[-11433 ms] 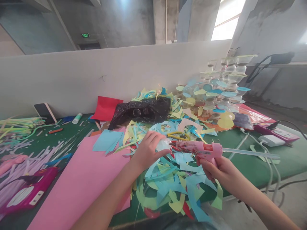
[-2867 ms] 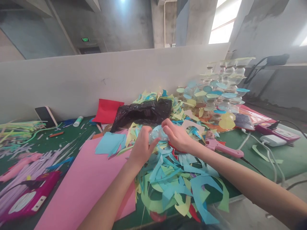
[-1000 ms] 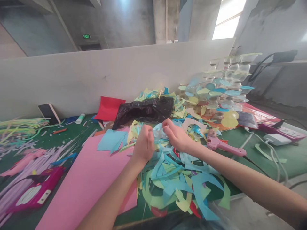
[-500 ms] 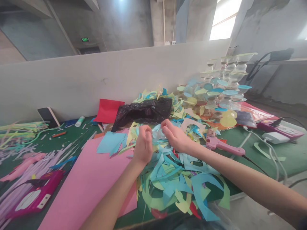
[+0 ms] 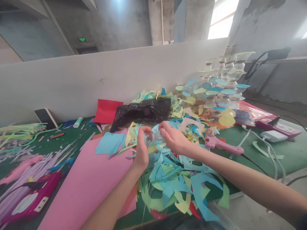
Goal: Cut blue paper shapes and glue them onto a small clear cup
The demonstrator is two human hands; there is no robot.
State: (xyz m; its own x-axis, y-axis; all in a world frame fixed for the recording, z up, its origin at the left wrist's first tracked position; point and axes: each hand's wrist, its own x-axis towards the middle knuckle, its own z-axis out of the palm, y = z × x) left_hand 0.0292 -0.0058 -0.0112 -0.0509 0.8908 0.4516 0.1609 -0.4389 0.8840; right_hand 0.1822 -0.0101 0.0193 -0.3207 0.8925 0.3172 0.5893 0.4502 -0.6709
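Note:
My left hand (image 5: 143, 148) curls its fingers and thumb around a small clear plastic cup (image 5: 148, 138). Opposite it, my right hand (image 5: 174, 139) closes on clear plastic (image 5: 157, 134) at its fingertips. Whether this is one cup or two set end to end, I cannot tell. Both hands are above a heap of blue and green paper scraps (image 5: 172, 188). Left of them lies a large pink sheet (image 5: 96, 179) with light blue paper pieces (image 5: 110, 143) on it. A pink glue gun (image 5: 224, 145) rests right of my right hand.
Clear cups with coloured paper discs stand in a stack (image 5: 227, 86) at the back right. A black plastic bag (image 5: 144, 111) and red paper (image 5: 107, 111) lie behind the hands. Magenta power strips (image 5: 35, 198) with cords, a phone (image 5: 45, 118) and pale strips (image 5: 45, 166) occupy the sides.
My left hand has turned and its fingers have opened slightly around the clear cup, showing more of it. My right hand has shifted slightly left. The view has moved a little.

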